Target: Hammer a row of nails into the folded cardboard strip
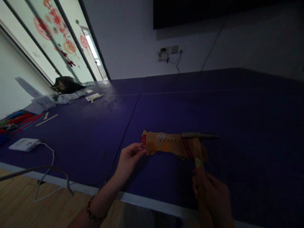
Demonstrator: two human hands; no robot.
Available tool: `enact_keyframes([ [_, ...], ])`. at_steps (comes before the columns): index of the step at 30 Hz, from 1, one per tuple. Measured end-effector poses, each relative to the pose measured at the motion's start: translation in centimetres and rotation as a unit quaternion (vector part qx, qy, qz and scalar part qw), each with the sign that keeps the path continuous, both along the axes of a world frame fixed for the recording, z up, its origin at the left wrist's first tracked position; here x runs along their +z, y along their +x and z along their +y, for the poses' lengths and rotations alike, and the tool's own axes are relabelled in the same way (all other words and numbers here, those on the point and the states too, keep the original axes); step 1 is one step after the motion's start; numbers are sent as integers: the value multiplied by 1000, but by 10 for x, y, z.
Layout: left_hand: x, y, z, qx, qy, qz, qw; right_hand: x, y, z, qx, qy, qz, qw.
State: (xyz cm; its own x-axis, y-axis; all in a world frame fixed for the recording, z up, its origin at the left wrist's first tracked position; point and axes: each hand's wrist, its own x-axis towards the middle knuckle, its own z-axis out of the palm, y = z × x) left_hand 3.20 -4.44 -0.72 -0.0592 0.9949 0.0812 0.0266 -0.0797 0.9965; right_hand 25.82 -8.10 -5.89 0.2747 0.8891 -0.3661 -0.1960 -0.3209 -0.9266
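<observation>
A hammer with a wooden handle (198, 150) and a long dark head (199, 135) is in my right hand (212, 193), whose fingers wrap round the handle. Its head lies across the upper right part of a brown-orange patterned piece (165, 142) on the table; whether they touch is hard to tell. This flat piece has red bands, dark slanted marks along its top and ragged edges. At its left end, my left hand (130, 156) pinches the lower corner between thumb and fingers. The hammer covers some of the piece's right end.
Left of my hands, a thin dark rod (103, 155) lies on the purple table (147, 115). A white device (25, 144) with a cable (52, 155) sits near the left front edge. Coloured strips (26, 120), papers (71, 96) and a dark bag (66, 85) lie farther back.
</observation>
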Motion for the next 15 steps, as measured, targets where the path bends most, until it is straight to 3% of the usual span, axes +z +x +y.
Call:
enact_keyframes([
  [4,-18,14,43,-7,-4,29,1000,-2,-2,0,23,-2,-40,999],
  [8,-40,24,79,-11,41,121,992,-4,-2,2,27,-2,-69,997],
  [15,-62,25,98,-53,91,229,968,1,-2,0,15,3,-87,996],
])
